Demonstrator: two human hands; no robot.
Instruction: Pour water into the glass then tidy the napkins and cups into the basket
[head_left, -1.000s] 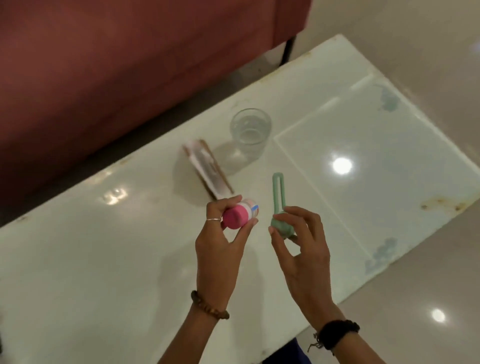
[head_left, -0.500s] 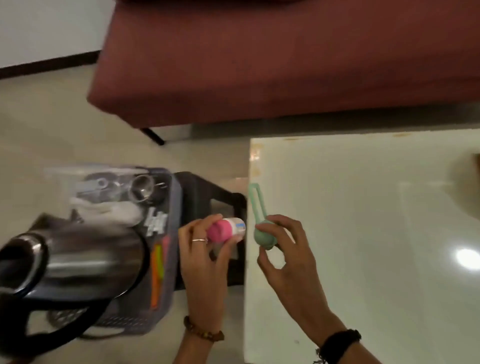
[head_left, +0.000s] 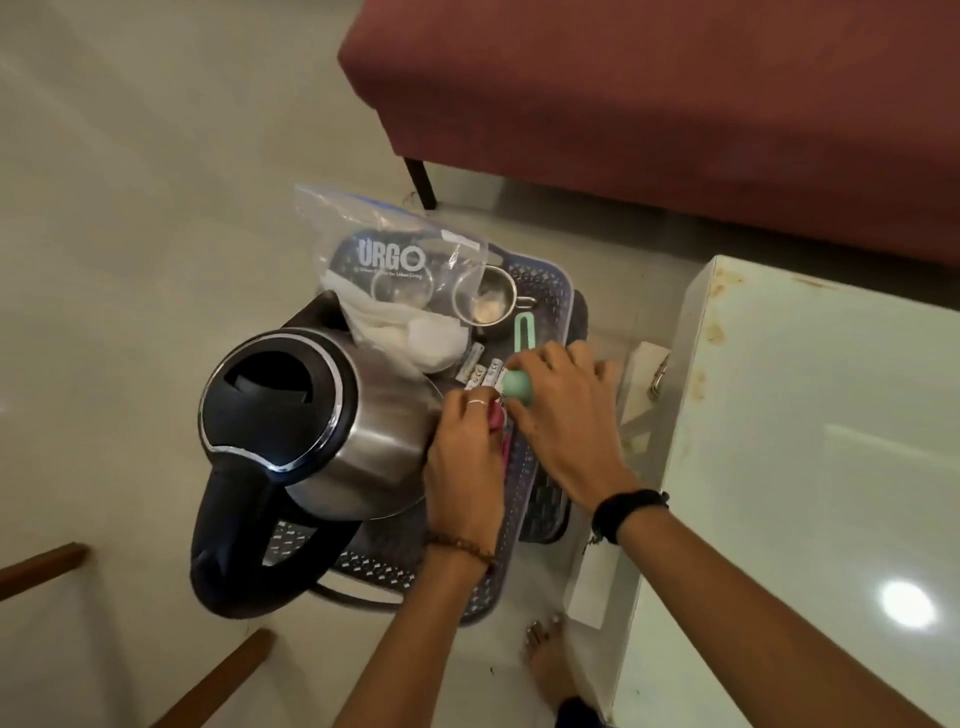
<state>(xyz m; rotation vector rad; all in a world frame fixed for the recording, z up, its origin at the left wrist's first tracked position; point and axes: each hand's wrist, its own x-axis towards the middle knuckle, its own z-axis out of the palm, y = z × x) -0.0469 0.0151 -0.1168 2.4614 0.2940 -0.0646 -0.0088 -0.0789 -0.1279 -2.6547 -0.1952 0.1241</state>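
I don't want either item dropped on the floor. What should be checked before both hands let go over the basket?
1. Left hand over the basket: ok.
2. Left hand grips the pink-capped container: ok, mostly hidden.
3. Right hand holds the green looped tool above the basket: ok.
4. Free spot beneath both items: cannot tell, hands cover it.
5. Kettle clear of the drop: not ok, it sits right against the left hand.
6. Steel cup and napkins already inside: ok.
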